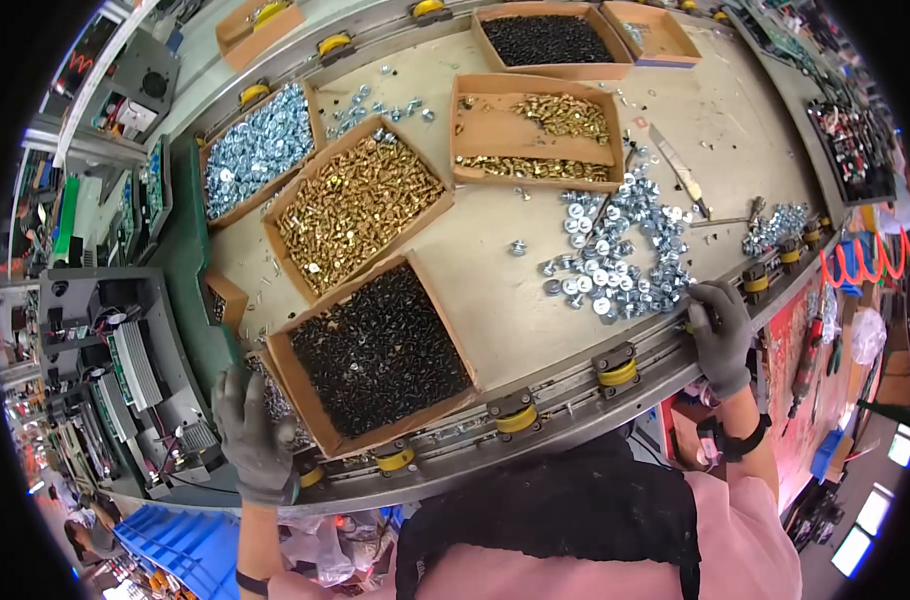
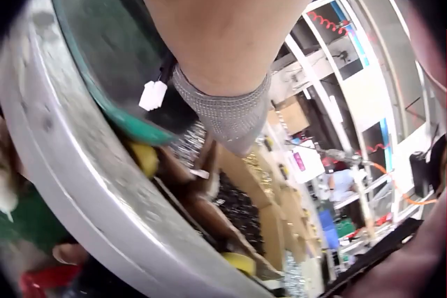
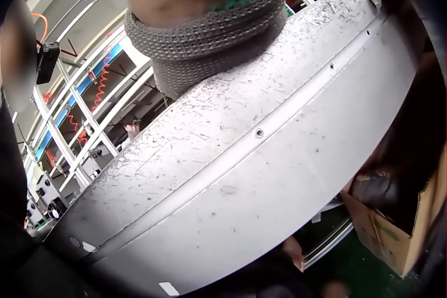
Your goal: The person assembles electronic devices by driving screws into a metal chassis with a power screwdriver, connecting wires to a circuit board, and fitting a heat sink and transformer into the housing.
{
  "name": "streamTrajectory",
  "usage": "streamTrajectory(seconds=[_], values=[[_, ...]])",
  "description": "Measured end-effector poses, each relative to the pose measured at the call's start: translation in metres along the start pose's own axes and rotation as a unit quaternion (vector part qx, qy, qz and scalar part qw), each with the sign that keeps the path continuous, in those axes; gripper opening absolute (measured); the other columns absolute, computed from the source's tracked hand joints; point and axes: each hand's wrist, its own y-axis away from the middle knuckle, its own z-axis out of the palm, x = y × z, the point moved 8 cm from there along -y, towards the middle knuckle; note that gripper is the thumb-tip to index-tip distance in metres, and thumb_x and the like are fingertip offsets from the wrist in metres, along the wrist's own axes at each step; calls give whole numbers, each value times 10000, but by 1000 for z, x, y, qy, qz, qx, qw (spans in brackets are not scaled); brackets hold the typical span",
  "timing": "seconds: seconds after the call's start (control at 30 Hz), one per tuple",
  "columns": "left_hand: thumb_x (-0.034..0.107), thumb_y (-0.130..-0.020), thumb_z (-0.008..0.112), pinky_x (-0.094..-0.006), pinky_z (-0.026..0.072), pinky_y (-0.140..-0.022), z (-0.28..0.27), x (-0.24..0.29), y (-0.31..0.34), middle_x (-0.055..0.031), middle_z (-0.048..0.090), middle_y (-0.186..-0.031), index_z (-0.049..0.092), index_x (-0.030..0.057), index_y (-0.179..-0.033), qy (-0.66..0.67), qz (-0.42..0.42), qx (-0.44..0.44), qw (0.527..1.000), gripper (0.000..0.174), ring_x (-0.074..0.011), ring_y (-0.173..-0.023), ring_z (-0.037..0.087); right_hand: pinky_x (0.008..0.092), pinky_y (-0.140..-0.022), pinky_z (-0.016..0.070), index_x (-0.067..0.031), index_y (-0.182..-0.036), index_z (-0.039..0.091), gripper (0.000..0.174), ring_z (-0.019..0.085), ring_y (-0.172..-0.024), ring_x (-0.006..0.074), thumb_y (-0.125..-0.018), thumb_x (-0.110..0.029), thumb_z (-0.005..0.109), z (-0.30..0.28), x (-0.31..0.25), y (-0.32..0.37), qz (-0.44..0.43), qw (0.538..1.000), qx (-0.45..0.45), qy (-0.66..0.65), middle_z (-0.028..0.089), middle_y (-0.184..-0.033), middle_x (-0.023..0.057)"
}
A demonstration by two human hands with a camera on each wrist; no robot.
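My gloved left hand (image 1: 253, 438) is at the near left corner, its fingers extended beside the box of black screws (image 1: 380, 350). On the near rail, my gloved right hand (image 1: 721, 338) rests with its fingers loosely bent, close to a loose pile of silver screws (image 1: 615, 250). Neither hand visibly holds anything. The left wrist view has the grey left glove (image 2: 234, 118) above the boxes, fingers hidden. Only the right glove's cuff (image 3: 209, 46) shows behind the metal edge in the right wrist view. Brass screws (image 1: 350, 215) fill another box.
Silver screws (image 1: 260, 150) fill a box at the far left; further boxes hold brass screws (image 1: 565, 115) and black screws (image 1: 545, 40). A knife (image 1: 680, 172) lies right of the middle. Yellow rollers (image 1: 617, 373) line the near rail. A grey metal chassis (image 1: 65, 345) stands left.
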Motion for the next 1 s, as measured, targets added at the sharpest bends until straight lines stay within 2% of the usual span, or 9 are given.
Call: streamTrajectory(seconds=[0.1,0.47,0.53,0.63,0.67,0.73,0.87,0.93,1.0], values=[[673,-895,304,-507,248,-1076,16,-15,8,-275,343,-1394,484,8,-1307,-33,-14,-71,997,803,-474,-1299,307,366,-744,459,-26,-923,625,130,576,-824,299,-804,-74,608,2,0,0,4,1000,-7,9,604,-880,123],[709,-876,261,-548,231,-1069,18,19,-4,-292,365,-1359,510,29,-1267,-51,-11,-54,997,824,-487,-1267,329,375,-736,452,-39,-896,626,128,569,-819,307,-768,-45,617,-2,1,-3,25,1000,0,19,608,-868,113],[650,-890,336,-521,231,-1084,19,37,-10,-284,362,-1375,508,19,-1272,-61,1,-45,997,758,-480,-1274,331,373,-734,455,-41,-896,628,138,570,-819,307,-758,-31,619,-2,2,-3,16,1000,-3,17,612,-871,109],[479,-806,539,-524,221,-1093,20,73,-25,-276,381,-1353,522,56,-1269,-53,-9,-39,998,627,-461,-1267,341,384,-749,451,-58,-878,634,118,571,-830,305,-760,-61,627,-4,0,-1,7,1000,11,27,609,-855,108],[445,-795,571,-529,217,-1094,23,83,-28,-269,384,-1348,533,78,-1258,-28,-16,-37,999,592,-451,-1267,340,391,-764,448,-74,-892,635,129,573,-846,304,-763,-88,632,1,0,-3,-9,998,-39,54,607,-864,103],[578,-804,535,-556,204,-1093,25,111,-39,-262,395,-1325,520,102,-1263,-38,-15,-37,998,662,-437,-1270,347,398,-778,444,-90,-906,636,141,576,-862,302,-767,-116,637,8,-5,-11,-34,993,-88,75,604,-872,98],[405,-760,652,-539,253,-1066,27,168,-57,-243,422,-1296,546,108,-1226,61,5,15,998,563,-426,-1238,374,410,-811,444,-127,-1036,600,256,573,-935,296,-786,-171,633,47,-48,-44,-93,969,-222,58,584,-981,90],[350,-741,693,-541,277,-1041,27,200,-61,-229,436,-1284,548,127,-1222,117,48,50,991,550,-417,-1212,398,415,-833,446,-120,-1056,595,269,559,-975,300,-793,-169,623,69,-95,-59,-238,940,-232,81,564,-1052,105],[289,-718,718,-521,313,-1025,41,230,-59,-205,453,-1270,570,130,-1172,203,99,71,972,504,-396,-1185,429,415,-850,444,-115,-1068,595,278,552,-993,302,-796,-168,620,99,-120,-73,-284,922,-256,65,553,-1081,108]])
